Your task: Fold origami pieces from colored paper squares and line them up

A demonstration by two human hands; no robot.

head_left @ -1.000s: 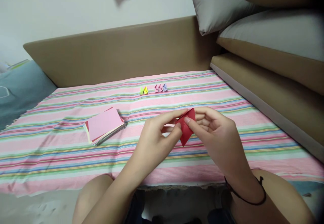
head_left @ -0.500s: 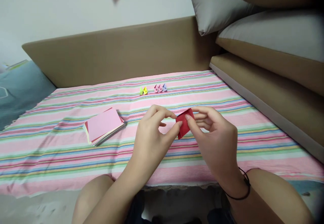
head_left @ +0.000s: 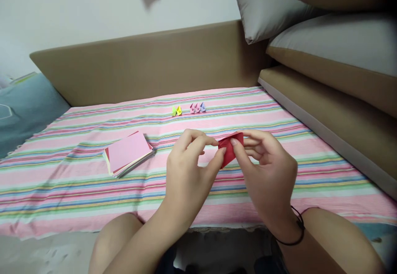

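Observation:
A small folded piece of red paper is held up between both hands above the striped cloth. My left hand pinches its left edge between thumb and forefinger. From the other side, my right hand grips it, thumb on the near face and fingers behind, partly hidden. Farther back on the cloth stand small folded paper pieces: a green and yellow pair and a pink and lilac group. To the left lies a stack of coloured paper sheets, a pink one on top.
A striped cloth covers the seat in front of me. Behind it rises a brown backrest. Grey and brown cushions are piled at the right, and a blue-grey pillow lies at the far left.
The red paper has spread a little wider at its upper edge, and my right hand has shifted slightly to the right. Both hands still hold the paper.

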